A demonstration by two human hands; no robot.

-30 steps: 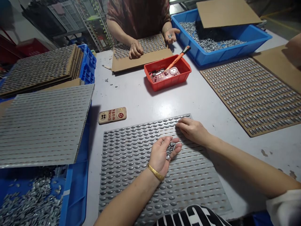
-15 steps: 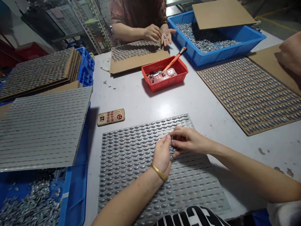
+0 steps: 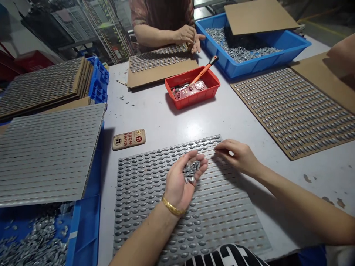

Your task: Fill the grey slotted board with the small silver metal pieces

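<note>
A grey slotted board (image 3: 233,218) lies before me, its left part and far rows filled with small oval metal pieces (image 3: 138,192); bare slits show on the right. My left hand (image 3: 181,177), with a gold bangle at the wrist, is cupped palm up over the board's middle. A heap of loose metal pieces (image 3: 190,170) rests in that palm. My right hand (image 3: 235,155) is at the board's far right edge, thumb and fingertips pinched together at a slit. Whatever sits between those fingertips is too small to make out.
A phone (image 3: 129,139) lies beyond the board. Farther back stands a red bin (image 3: 194,99) with an orange-handled tool. Blue bins of metal pieces stand at left (image 3: 85,229) and far right (image 3: 249,68). A co-worker's hands (image 3: 188,35) work over a cardboard sheet; another person's arm is at right.
My right hand has moved away from my left, to the board's far right edge. My left hand has shifted left and turned palm up, uncovering the pieces.
</note>
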